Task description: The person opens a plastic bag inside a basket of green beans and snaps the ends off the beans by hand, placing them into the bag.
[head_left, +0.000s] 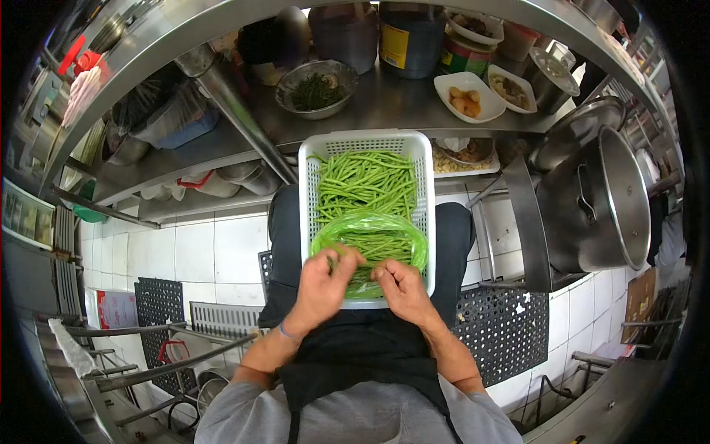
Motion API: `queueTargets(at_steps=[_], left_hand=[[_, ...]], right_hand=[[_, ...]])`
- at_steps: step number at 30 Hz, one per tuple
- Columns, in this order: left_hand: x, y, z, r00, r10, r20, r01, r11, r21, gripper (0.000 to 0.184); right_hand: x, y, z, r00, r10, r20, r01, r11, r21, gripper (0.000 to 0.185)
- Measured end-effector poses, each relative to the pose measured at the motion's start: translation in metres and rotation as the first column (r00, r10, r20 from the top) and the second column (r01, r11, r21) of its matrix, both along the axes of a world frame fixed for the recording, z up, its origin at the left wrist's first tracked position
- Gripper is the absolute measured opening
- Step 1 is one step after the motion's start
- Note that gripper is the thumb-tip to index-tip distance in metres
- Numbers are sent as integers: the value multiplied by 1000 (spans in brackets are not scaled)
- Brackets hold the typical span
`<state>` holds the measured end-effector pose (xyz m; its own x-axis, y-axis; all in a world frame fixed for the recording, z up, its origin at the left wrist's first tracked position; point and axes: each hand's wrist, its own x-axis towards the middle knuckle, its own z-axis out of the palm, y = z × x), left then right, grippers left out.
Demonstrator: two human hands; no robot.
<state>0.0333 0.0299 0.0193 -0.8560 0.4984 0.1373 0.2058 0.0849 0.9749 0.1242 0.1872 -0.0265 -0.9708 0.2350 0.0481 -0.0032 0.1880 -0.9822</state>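
A white perforated plastic basket (424,148) rests across my lap between my knees. Loose green beans (366,181) fill its far half. In the near half sits an open green plastic bag (318,240) with more green beans inside. Above the bag's near side, my left hand (325,285) is closed, its thumb and fingers pinched on what looks like a green bean. Close beside it, my right hand (403,288) is also closed, fingertips pinched on a green bean. The fingers hide most of what they hold.
Ahead is a steel shelf (399,111) bearing a metal bowl of greens (316,90), dark containers (412,41) and white dishes (467,98). To the right stands a large steel pot (592,200). Black perforated mats (503,333) lie on the white tiled floor.
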Motion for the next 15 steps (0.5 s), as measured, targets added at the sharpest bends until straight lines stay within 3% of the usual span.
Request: queueTargets(at_steps=[3, 4, 5, 7, 8, 11, 12, 14, 15], left_hand=[[16, -3, 2, 945, -110, -309, 137, 988, 66, 35], [14, -4, 15, 928, -131, -349, 138, 990, -4, 36], [10, -5, 9, 976, -87, -200, 97, 995, 38, 37], [-4, -6, -9, 994, -5, 108, -6, 995, 101, 40], [-17, -5, -13, 965, -56, 257, 29, 994, 109, 42], [-30, 6, -35, 920, -13, 392, 67, 990, -124, 39], [-31, 10, -34, 927, -30, 375, 104, 979, -177, 31], [-31, 15, -49, 993, -111, -35, 94, 945, -313, 25], [-30, 18, -53, 957, -167, -237, 69, 925, -375, 22]], right_hand=[[-1, 4, -16, 990, -142, 26, 142, 990, -22, 18], [-5, 5, -22, 982, -184, 44, 189, 967, -171, 24], [-2, 10, -24, 983, -174, 65, 186, 905, -384, 26], [0, 22, -12, 985, -141, 95, 164, 650, -742, 31], [0, 25, -10, 985, -147, 90, 161, 591, -791, 37], [0, 30, -4, 979, -156, 129, 195, 551, -812, 35], [-1, 31, -5, 986, -153, 70, 143, 548, -824, 31], [-3, 28, -1, 976, -194, 96, 182, 493, -851, 29], [-3, 27, 1, 971, -214, 111, 201, 463, -863, 28]])
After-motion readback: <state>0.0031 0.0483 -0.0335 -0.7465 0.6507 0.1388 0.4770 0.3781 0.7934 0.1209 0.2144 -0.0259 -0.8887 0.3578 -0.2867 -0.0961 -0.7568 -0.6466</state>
